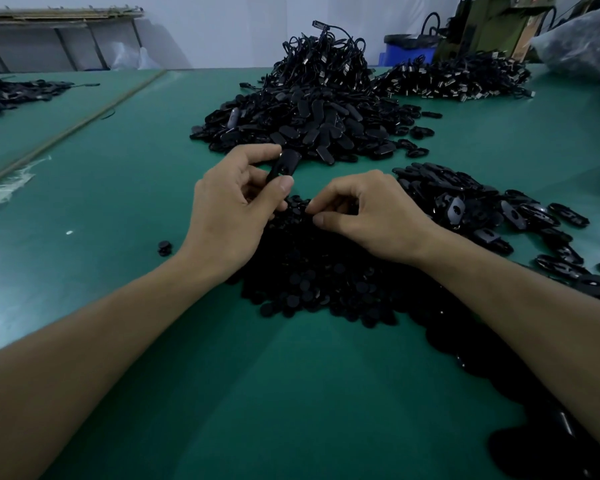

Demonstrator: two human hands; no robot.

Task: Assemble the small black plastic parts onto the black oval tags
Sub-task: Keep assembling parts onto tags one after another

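Note:
My left hand [234, 202] pinches one black oval tag [284, 165] between thumb and forefinger, holding it just above the table. My right hand [364, 211] hovers with curled fingers over a heap of small black round parts [312, 278], thumb and forefinger pinching at the top of that heap; the part between them is too small to make out. A large pile of loose oval tags [309, 129] lies beyond my hands. More oval tags [482, 209] spread out to the right.
The work surface is a green mat [257, 393]. Black cable bundles [454, 79] are stacked at the far right, with a blue bin [409, 51] behind. Another dark pile [11, 93] sits far left. One stray round part [164, 247] lies left of my wrist.

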